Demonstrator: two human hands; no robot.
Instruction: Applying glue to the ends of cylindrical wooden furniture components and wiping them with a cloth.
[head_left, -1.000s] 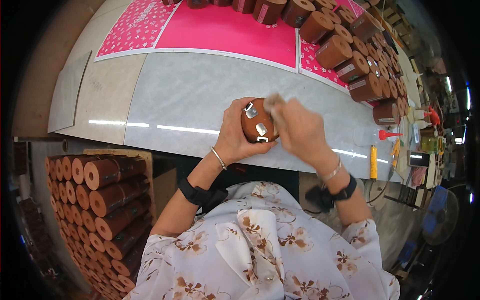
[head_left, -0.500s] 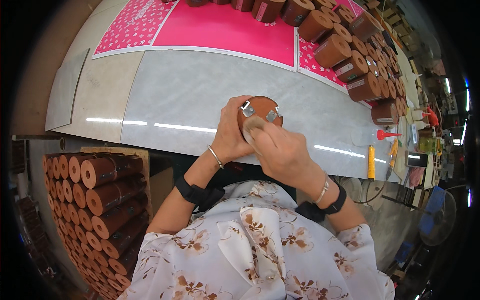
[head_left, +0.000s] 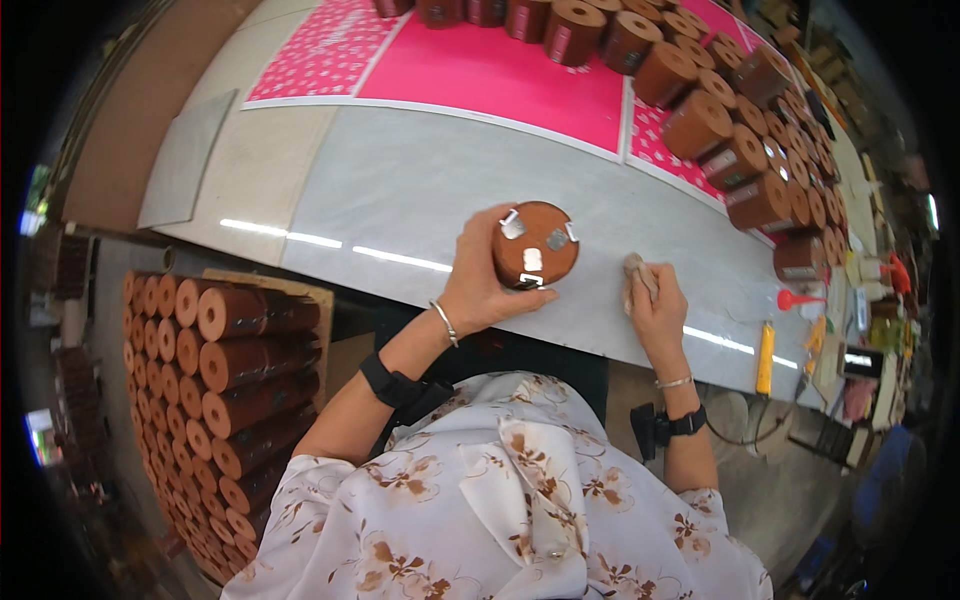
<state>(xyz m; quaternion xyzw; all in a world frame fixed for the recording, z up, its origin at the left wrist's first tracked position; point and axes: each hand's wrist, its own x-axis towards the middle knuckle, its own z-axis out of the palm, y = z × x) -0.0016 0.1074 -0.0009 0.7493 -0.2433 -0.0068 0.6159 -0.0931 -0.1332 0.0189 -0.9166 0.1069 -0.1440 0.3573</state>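
Observation:
My left hand holds a brown cylinder upright over the near edge of the grey worktable. The cylinder's round top faces me and carries three small metal tabs. My right hand rests on the table to the right of the cylinder, closed around a small beige pad. The two hands are apart, with a gap of bare table between them.
Many brown cylinders line the back and right of the table, some on pink sheets. A rack of stacked brown cylinders stands at my lower left. A yellow tool and a red tool lie at the right edge.
My right hand has come off the cylinder's top and moved right and down onto the table with the pad. The cylinder's top face is now uncovered.

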